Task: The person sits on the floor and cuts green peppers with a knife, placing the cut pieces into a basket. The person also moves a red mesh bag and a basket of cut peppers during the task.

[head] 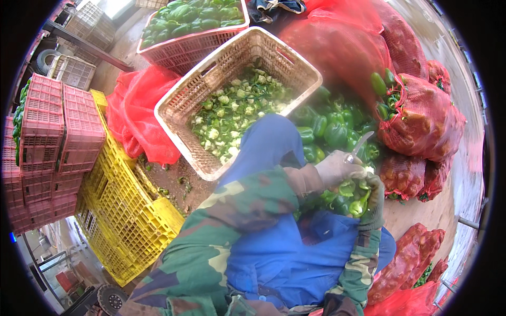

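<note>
My left hand (340,170), in a pale glove, grips a small knife (360,145) with its curved blade pointing up and to the right. Close beside it, my right hand (373,205) wears a darker knit glove and curls around a green bell pepper, mostly hidden between the hands. Cut green pepper pieces (357,206) lie just below, against the right glove. Under and beyond both hands spreads a heap of whole green bell peppers (336,128). To the left of the heap, a dirty white plastic crate (174,98) contains many pale pepper cores (233,106) with green stems.
A crate of green peppers (197,17) stands behind. Red mesh sacks (423,114) line the right side, filled ones also lower right. On the left are a yellow plastic pallet (130,201), red netting (138,110) and stacked pink crates (43,126).
</note>
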`<state>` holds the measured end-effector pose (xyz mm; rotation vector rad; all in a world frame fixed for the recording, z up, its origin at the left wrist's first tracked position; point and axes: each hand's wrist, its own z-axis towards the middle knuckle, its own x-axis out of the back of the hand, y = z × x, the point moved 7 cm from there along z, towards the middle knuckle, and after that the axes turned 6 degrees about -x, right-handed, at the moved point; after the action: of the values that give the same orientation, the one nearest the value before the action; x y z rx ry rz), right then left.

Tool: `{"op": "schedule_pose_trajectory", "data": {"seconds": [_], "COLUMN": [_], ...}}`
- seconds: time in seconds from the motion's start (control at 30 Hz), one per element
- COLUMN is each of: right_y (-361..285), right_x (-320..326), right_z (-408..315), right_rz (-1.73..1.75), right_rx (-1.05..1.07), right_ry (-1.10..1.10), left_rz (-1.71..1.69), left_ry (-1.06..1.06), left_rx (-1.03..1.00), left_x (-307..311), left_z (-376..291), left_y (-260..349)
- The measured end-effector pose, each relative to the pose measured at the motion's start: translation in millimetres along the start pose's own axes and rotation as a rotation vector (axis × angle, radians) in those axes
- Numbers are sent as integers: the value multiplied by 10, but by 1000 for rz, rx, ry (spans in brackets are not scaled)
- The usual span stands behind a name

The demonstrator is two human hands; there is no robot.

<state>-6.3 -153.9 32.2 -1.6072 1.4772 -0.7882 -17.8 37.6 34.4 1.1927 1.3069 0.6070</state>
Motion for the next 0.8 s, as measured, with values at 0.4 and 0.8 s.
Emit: {"op": "schedule_pose_trajectory", "data": {"seconds": [0.4, 0.8], "right_y": [-1380, -889], "right_x": [-961, 183], "right_z": [479, -758], "right_rz": [-590, -417], "right_rx": [364, 238], "right_ry": [-40, 188], "left_rz": [-422, -122], "left_ry": [450, -24], "left_rx": [280, 208], "left_x": [449, -128], "left_z": [-29, -1], "left_y": [-565, -262]}}
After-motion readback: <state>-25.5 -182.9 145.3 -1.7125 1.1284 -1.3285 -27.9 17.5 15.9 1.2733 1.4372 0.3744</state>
